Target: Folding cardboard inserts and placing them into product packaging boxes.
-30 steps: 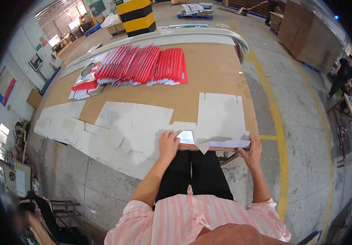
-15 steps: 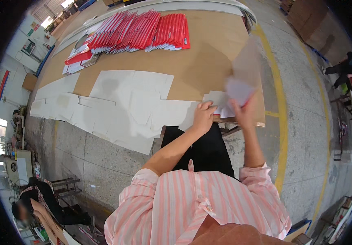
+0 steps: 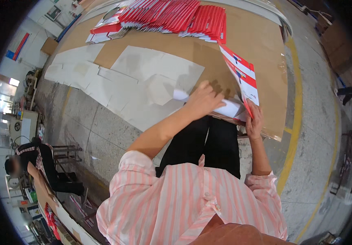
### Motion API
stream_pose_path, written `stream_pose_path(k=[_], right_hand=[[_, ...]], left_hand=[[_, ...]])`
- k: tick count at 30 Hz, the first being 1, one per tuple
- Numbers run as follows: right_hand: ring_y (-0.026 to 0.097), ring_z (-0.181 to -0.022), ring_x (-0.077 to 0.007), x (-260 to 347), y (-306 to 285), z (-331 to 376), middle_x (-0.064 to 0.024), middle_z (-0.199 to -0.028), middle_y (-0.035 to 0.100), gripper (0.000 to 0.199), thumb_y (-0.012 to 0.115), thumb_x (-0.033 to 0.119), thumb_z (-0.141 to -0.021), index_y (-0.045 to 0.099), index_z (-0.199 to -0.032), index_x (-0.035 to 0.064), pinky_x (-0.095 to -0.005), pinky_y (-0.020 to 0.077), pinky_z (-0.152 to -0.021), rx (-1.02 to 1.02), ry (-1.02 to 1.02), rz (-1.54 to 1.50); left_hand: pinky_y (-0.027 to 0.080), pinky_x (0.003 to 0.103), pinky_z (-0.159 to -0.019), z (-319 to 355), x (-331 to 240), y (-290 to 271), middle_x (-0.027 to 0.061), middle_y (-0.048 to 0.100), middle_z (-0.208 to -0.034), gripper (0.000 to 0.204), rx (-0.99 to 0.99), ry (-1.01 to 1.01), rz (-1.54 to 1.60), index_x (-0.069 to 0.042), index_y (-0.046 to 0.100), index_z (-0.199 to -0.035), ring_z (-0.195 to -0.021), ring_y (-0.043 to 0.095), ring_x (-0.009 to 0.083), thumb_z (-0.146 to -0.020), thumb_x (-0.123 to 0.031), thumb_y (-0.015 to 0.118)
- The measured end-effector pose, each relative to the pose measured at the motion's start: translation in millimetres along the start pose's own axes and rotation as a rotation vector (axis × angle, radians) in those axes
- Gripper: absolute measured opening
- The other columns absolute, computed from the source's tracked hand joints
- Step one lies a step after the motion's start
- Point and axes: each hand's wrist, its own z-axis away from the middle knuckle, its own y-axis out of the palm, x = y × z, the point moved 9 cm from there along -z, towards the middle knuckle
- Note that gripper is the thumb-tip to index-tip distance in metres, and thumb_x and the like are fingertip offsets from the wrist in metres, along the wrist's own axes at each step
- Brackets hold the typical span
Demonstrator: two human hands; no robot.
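My right hand (image 3: 254, 119) grips the near end of a folded card carton (image 3: 245, 77), its red-and-white printed side tilted up to the right. White inner flaps (image 3: 230, 108) of the carton lie low at the table's near edge. Over these flaps is my left hand (image 3: 203, 100), palm down, its fingers bent but apart and no firm grip showing. Its fingertips are partly hidden. A white flap end (image 3: 180, 94) sticks out on the left of that hand.
Rows of folded red cartons (image 3: 163, 16) lie overlapped at the table's far side. White card sheets (image 3: 147, 77) cover the brown tabletop's (image 3: 267, 77) left and near part. Another person (image 3: 47, 167) sits at a bench on the left. A yellow floor line (image 3: 297, 98) runs on the right.
The carton in my right hand, blurred before, now shows its printed side. My left hand has lifted from the table edge onto the white flaps. The whole view has shifted and turned.
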Motion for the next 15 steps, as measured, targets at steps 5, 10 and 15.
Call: stream_pose_path(k=[5,10,15], right_hand=[[0.057,-0.102,-0.026,20.5,38.8,0.5,-0.0091,-0.124,0.059,0.054,0.06,0.004,-0.072,0.056,-0.127,0.0089,-0.0384,0.0458,-0.087,0.236,-0.125,0.358],[0.055,-0.102,-0.026,14.0,43.5,-0.9,-0.0073,-0.124,0.058,0.058,0.063,0.005,-0.071,0.055,-0.128,0.01,-0.0386,0.0459,-0.085,0.286,-0.11,0.437],[0.055,-0.101,-0.0261,17.4,43.6,-1.5,-0.0062,-0.123,0.058,0.051,0.061,0.01,-0.075,0.056,-0.126,0.0098,-0.039,0.0457,-0.081,0.289,-0.142,0.45]], left_hand=[[0.029,0.046,-0.107,29.9,50.4,25.0,0.024,0.05,-0.127,0.044,-0.145,-0.215,0.051,0.007,0.053,-0.12,-0.126,0.041,0.0362,-0.086,-0.021,0.056],[0.03,0.05,-0.105,69.1,95.1,-39.6,0.023,0.047,-0.132,0.043,-0.628,-0.612,0.17,0.006,0.055,-0.119,-0.127,0.039,0.0362,-0.085,-0.02,0.055],[0.036,0.048,-0.098,126.8,123.1,-13.5,0.0164,0.063,-0.104,0.023,0.287,-0.907,-0.029,0.003,0.067,-0.095,-0.108,0.051,0.0345,-0.082,-0.013,0.056]])
